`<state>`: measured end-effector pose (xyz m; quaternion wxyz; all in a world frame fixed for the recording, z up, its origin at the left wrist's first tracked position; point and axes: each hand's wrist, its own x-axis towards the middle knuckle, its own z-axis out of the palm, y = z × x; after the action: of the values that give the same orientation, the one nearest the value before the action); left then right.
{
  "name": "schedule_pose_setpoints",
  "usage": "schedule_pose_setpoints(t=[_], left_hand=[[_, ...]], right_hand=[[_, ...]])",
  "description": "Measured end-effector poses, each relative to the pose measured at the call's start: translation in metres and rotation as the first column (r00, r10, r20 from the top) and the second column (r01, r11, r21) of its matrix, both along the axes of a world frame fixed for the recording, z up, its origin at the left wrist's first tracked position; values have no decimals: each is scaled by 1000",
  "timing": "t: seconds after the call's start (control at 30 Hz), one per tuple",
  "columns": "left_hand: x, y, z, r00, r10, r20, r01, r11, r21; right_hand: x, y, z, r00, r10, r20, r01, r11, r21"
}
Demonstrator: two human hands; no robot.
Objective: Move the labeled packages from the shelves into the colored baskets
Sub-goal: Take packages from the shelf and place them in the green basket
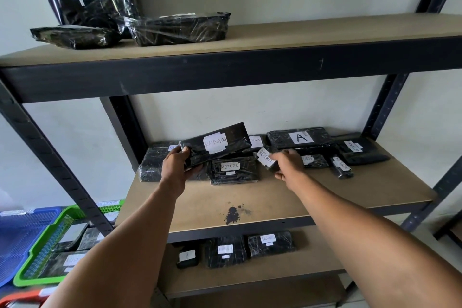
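Two bare forearms fill the bottom of the view, reaching up to the middle shelf [275, 197].

Left hand [178, 166]: closed around the lower left end of a long flat package [217, 144], thumb on top, fingers under. Package is tilted, right end raised, clear of the board and hanging over the pile. White label reads RETURN.

Right hand [287, 161]: fingers curled over a small package [266, 157], also marked RETURN, held just off the shelf or barely lifted; cannot tell which. Thumb side hidden.

More black wrapped parcels remain on the same shelf: one flat RETURN parcel [233, 169] directly below the lifted one, a large one labelled "A" [300, 139] at the back, several small ones to the right. Upper and lower shelves also carry parcels.

Baskets on the floor at lower left: green basket [47, 230] already has parcels in it, blue basket [20, 232] beside it, a red rim [22, 299] at the bottom edge.

Handling, judged: black film with clear tape over it, glossy, likely slick. The long one keeps its shape when held by one end, so stiff inside and probably light. Better to grip across the width, near the middle, with thumb on the paper label where there is more friction. The small one fits one palm; wrap it fully.

Both RETURN parcels probably go to one basket; basket labels are too blurred to read.
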<state>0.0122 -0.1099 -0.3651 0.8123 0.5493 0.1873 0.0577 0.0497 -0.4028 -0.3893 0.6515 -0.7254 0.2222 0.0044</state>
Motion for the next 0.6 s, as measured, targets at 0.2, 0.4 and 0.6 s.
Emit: schedule_pose_setpoints(t=[0.2,0.4,0.6], left_hand=[[3,-9,12,1000,17,18,-17,1000,7],[7,-21,19,999,-29,31,29,999,19],[7,-30,32,997,-56,50,52,996,74]], right_hand=[[-4,-33,26,973,-88,216,26,962,272],[-10,-51,47,950,-27,311,-74,948,309],[-19,-53,59,931,10,365,-132,941,312]])
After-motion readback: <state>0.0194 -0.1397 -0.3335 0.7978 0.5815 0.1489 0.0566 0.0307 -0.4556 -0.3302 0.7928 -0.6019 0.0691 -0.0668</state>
